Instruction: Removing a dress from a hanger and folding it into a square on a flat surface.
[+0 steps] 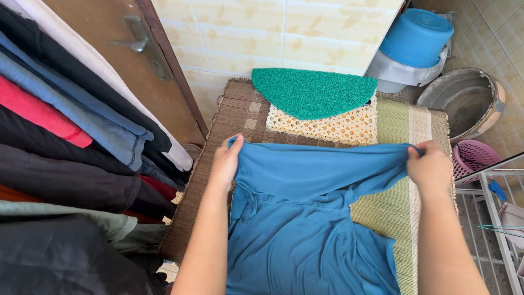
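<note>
The left hand (225, 161) and right hand (430, 167) each have their fingers closed on an edge of the blue shirt (305, 229), stretching it taut between them above the woven mat (243, 109), beside the hanging clothes (71, 136).

The left hand (225, 163) and the right hand (429, 166) each pinch an end of a blue shirt (305, 218), stretching its top edge between them while the rest of it lies over a woven straw mat (401, 207) on the floor. Beyond the shirt, a green half-round doormat (312, 93) overlaps a pale patterned mat (338, 127), both lying on the straw mat near the tiled wall (262, 33). To the left hangs a row of clothes (60, 153) beside a brown door (109, 60), and to the right are an upturned blue bucket (417, 37), a grey basin (464, 101), a pink basket (474, 155) and a metal rack (491, 213).
</note>
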